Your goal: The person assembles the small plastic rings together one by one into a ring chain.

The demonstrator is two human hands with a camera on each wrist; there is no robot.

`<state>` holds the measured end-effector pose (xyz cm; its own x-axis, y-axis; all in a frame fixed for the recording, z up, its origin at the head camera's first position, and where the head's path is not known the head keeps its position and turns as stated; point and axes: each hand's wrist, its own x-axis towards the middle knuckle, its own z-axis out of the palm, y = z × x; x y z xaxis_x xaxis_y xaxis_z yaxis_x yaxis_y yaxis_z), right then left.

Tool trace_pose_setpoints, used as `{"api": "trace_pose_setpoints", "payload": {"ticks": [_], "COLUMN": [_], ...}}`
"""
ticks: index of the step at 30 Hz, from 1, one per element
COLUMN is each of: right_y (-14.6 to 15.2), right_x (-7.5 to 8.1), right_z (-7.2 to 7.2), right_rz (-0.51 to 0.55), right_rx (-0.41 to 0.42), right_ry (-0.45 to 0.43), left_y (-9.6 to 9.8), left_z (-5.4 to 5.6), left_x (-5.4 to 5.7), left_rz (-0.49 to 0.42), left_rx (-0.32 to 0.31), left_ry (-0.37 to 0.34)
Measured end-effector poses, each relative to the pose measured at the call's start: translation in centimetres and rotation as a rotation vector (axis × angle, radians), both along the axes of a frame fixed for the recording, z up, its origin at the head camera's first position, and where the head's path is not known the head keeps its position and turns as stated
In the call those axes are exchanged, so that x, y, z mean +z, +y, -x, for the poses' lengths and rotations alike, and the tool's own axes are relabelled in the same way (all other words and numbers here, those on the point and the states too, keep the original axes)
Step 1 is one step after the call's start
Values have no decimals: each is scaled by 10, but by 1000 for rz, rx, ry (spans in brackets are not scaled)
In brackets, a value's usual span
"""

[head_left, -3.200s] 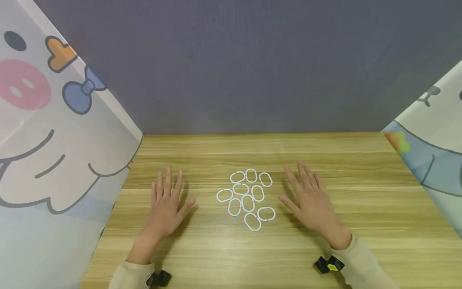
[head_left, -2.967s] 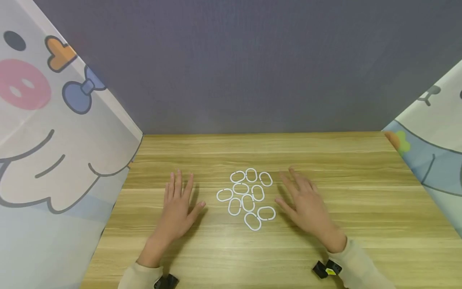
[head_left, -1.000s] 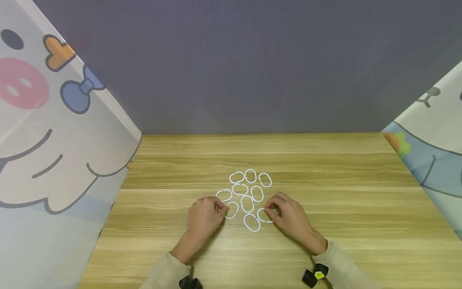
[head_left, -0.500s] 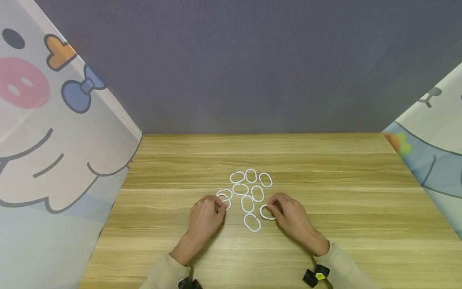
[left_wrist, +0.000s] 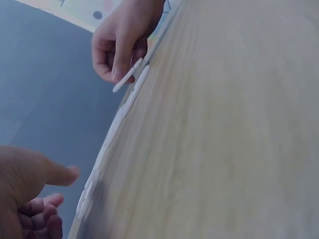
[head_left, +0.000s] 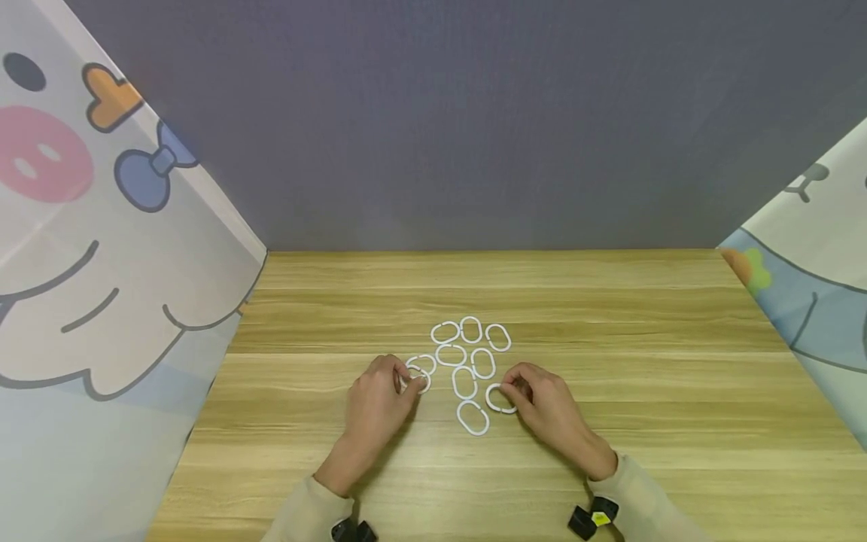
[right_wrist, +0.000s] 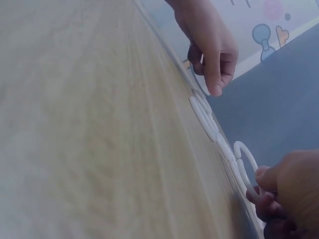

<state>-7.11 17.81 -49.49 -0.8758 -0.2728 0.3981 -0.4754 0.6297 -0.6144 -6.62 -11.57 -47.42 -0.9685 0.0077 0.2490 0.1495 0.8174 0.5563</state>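
Note:
My right hand (head_left: 545, 406) pinches a white oval ring with a gap (head_left: 488, 394) between thumb and index finger. In the left wrist view that ring (left_wrist: 127, 75) is tilted up from the table. My left hand (head_left: 379, 399) is at the left of the group, thumb and fingers parted around another white ring (head_left: 429, 381). This ring overlaps a second ring (head_left: 435, 364); whether the left fingers touch it I cannot tell. Several more white rings lie flat between the hands, among them the nearest one (head_left: 488, 423) and a far right one (head_left: 509, 339).
The wooden table (head_left: 609, 301) meets a dark grey panel (head_left: 433, 135) at the back. Cartoon-printed walls (head_left: 203, 278) stand on both sides. Black wrist devices (head_left: 592, 517) sit on the cuffs of both beige sleeves.
Both hands came inward from beside the group and took rings. The left ring was drawn up-left onto its neighbour, and the left fingers have since parted. The right ring shifted slightly and turned.

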Motion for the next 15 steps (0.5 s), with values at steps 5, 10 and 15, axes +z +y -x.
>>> {"api": "trace_pose_setpoints", "payload": {"ticks": [5,10,15], "right_y": [0,0,-1], "right_x": [-1,1,3], "right_z": [1,1,0], "right_rz": [65,108,133], "right_rx": [3,-12,-28], "right_ry": [8,5,-10], "left_y": [-4,-2,-1], "left_z": [1,1,2], "left_x": [-1,-5,-6], "left_rz": [-7,3,16], "left_rx": [46,56,57], "left_ry": [-83,-137,-130]}}
